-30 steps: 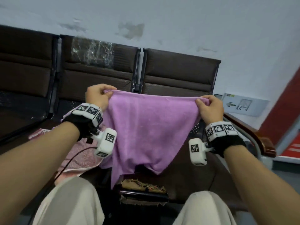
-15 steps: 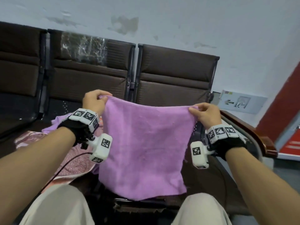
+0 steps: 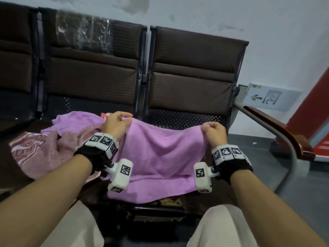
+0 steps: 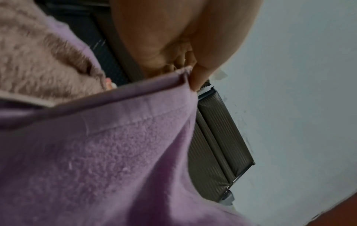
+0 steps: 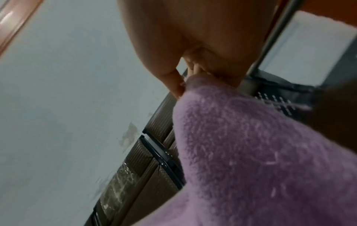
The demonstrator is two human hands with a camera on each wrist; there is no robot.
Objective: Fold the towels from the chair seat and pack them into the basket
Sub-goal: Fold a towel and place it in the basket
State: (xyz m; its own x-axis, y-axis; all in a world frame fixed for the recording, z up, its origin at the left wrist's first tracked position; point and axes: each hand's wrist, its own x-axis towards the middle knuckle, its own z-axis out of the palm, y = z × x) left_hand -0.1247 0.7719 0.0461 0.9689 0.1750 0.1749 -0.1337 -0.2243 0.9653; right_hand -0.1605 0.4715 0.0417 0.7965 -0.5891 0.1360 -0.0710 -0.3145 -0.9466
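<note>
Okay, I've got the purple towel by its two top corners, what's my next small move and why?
Probably lower both corners forward and lay the purple towel flat on the seat. Left hand and right hand each pinch a corner, the towel's near edge already rests on the seat, and the middle sags, so it needs spreading before folding.

Both arms are reaching forward, left hand (image 3: 116,124) and right hand (image 3: 214,133) each pinching a towel corner.

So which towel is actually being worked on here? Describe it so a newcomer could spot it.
On the row of brown chairs, look at the right-hand seat. The plain purple towel there is pinched at its far corners by the left hand and right hand. Unlike the patterned pink towel on the neighbouring seat, it is plain and held.
</note>
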